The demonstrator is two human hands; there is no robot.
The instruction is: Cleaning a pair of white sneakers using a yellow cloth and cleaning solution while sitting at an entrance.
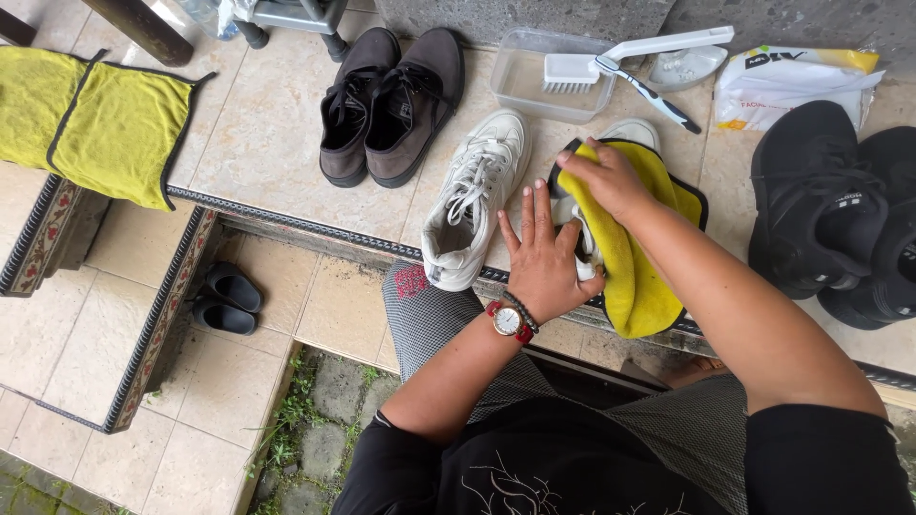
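Presently my right hand (603, 176) is closed around a fold of the yellow cloth (637, 277), pressing it down on the white sneaker (584, 250) that lies mostly hidden beneath cloth and palms. My left hand (542, 256) rests flat and open, fingers spread, on the near side of that same shoe, steadying it; a red-strapped watch (507, 320) and a bead bracelet sit at the wrist. Just left of my left hand lies the matching white sneaker (474, 198), laces up, toe pointing away from me, its heel at the step edge. Beyond my right hand stands a clear plastic tub (534, 81) with a white scrub brush (625, 55) and a toothbrush (649, 92) laid across its rim. Further left of the tub, a pair of brown shoes (389, 103). To the right of my right arm, black sneakers (830, 215), close by but apart from it. Far to the left, well away from both hands, a second yellow cloth (91, 119) hangs over the ledge; below it, dark slippers (227, 298) on the lower tiles.
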